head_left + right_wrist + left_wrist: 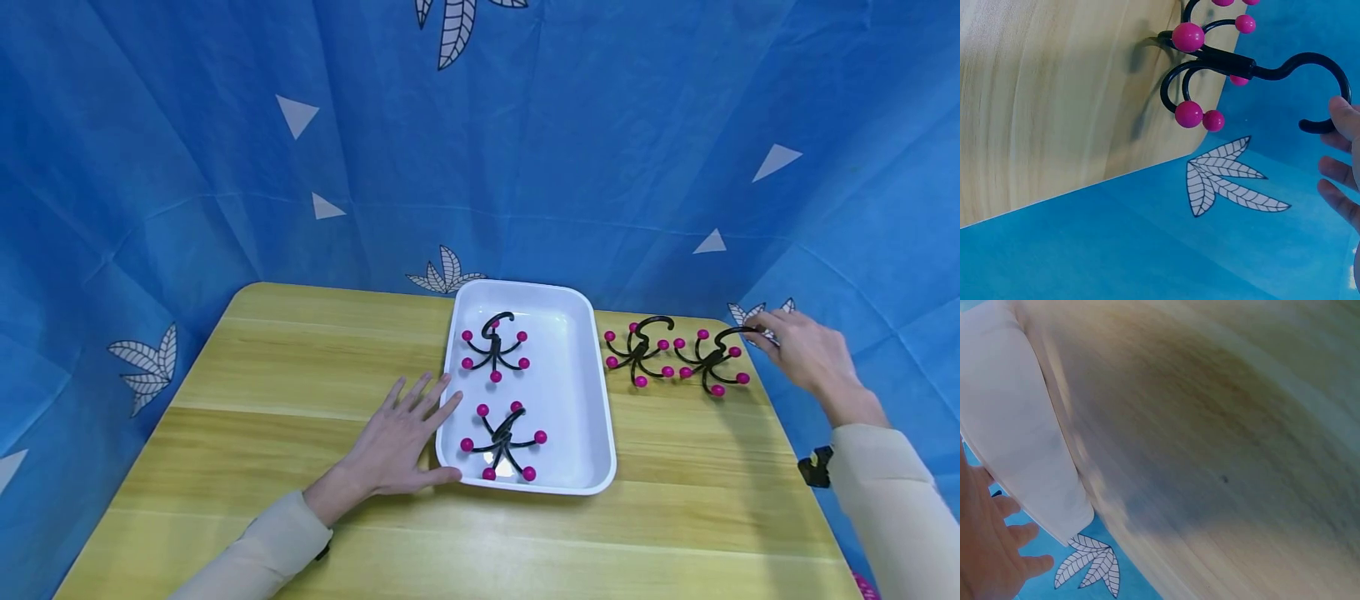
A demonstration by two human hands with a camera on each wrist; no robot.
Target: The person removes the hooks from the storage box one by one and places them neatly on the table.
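My right hand (813,354) pinches the curved hook end of a black hook hanger (708,360) at the table's far right. Its several arms end in pink balls; in the right wrist view the thumb and fingers of the right hand (1346,147) hold the hook, with the arms toward the tabletop. My left hand (397,446), fingers spread, rests at the left rim of a white tray (566,400). Inside the tray lie two similar hangers, an upper hanger (494,350) and a lower hanger (502,437).
Another black hanger (639,352) lies on the wooden table (315,358) between the tray and the held one. Blue curtain (600,167) with leaf prints stands behind the table and along its sides. The table's right edge runs close below my right hand.
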